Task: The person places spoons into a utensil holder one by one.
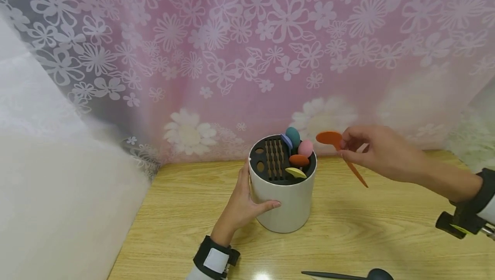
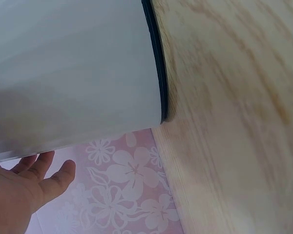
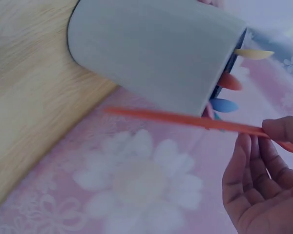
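Observation:
My right hand [image 1: 380, 153] pinches an orange spoon [image 1: 328, 137] between thumb and fingers, to the right of a white cylindrical holder [image 1: 288, 207]. The spoon's oval head points left, and its thin handle slants down to the right. In the right wrist view, the orange handle [image 3: 161, 116] reaches across in front of the holder. My left hand [image 1: 241, 204] rests against the holder's left side, thumb across the front and fingers spread along the wall. The black slotted top holds a yellow utensil [image 1: 296, 173], another orange one [image 1: 299, 160], a pink one [image 1: 305, 148], a teal one [image 1: 292, 136] and a blue one [image 1: 287, 141].
A black ladle [image 1: 379, 274] lies at the table's front edge, partly cut off by the frame. The holder stands upright on the wooden table [image 1: 181, 211], near its back edge. Behind it hangs a pink flowered curtain [image 1: 239, 56].

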Action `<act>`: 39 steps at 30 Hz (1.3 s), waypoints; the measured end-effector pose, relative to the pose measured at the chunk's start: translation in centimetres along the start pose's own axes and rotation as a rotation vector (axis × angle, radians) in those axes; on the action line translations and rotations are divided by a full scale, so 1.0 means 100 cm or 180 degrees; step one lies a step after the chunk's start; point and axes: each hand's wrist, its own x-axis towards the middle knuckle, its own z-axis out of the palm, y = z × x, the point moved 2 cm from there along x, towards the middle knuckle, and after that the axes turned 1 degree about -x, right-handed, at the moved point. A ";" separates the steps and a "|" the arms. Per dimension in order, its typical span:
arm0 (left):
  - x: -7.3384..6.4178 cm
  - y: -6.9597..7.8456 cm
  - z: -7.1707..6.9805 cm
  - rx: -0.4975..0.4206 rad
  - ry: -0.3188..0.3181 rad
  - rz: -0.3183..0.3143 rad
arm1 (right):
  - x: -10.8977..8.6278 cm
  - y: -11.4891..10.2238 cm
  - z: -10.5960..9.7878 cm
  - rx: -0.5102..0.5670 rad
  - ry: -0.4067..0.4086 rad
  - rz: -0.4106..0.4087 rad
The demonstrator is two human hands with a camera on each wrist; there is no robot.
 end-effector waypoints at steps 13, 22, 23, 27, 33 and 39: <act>0.001 -0.002 -0.001 0.0012 0.0008 0.0045 | 0.022 -0.046 -0.053 0.0231 -0.0281 0.0377; 0.000 -0.002 0.000 0.0009 0.0013 0.0009 | 0.035 -0.057 -0.040 0.0597 -0.0339 0.0067; 0.000 -0.002 0.000 0.0010 0.0015 0.0007 | 0.035 -0.056 -0.037 0.0586 -0.0334 0.0083; 0.001 -0.002 0.000 0.0022 0.0013 0.0009 | 0.036 -0.052 -0.028 0.0592 -0.0272 -0.0026; 0.001 -0.003 0.000 0.0060 0.0008 -0.0025 | 0.038 -0.047 -0.012 0.0676 -0.0492 -0.0112; 0.001 -0.003 -0.003 -0.0029 -0.0081 0.0009 | 0.038 -0.046 -0.005 0.0608 -0.0614 -0.0054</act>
